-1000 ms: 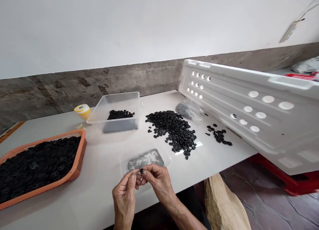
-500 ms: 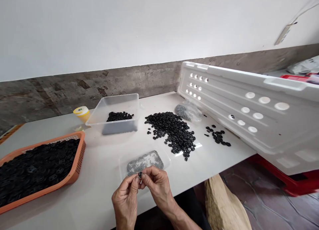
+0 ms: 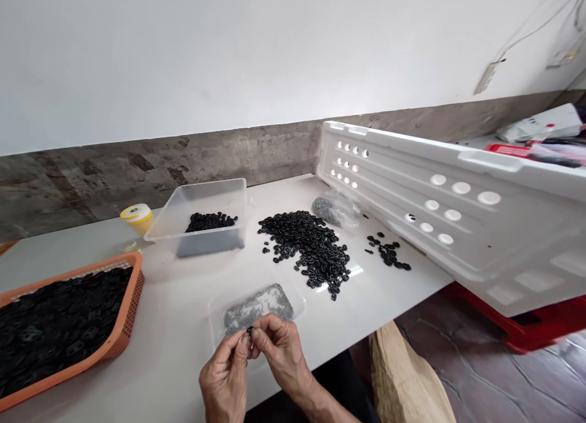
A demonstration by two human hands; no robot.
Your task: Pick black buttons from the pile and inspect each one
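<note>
Between the fingertips of both hands is a small black plastic piece (image 3: pixel 249 330), mostly covered by the fingers. My left hand (image 3: pixel 227 368) pinches it from the left, thumb against forefinger. From the right, my right hand (image 3: pixel 280 350) is closed on the same piece. Just beyond the hands lies a shallow clear tray (image 3: pixel 300 307) holding many tiny grey metal parts (image 3: pixel 270 298). Farther back a heap of small black oval pieces (image 3: pixel 306 246) is spread over the white table (image 3: pixel 183 313).
An orange basket (image 3: pixel 132 289) full of black pieces stands at left. Behind it are a yellow-and-white tub (image 3: pixel 137 218) and a clear plastic box (image 3: pixel 215 234) with black pieces. A bag of grey parts (image 3: pixel 336 209), scattered black pieces (image 3: pixel 389 252) and a white perforated panel (image 3: pixel 485 227) are at right.
The camera view has turned slightly to the right, so the scene sits a little farther left. Both hands stay together, pinching the small black piece.
</note>
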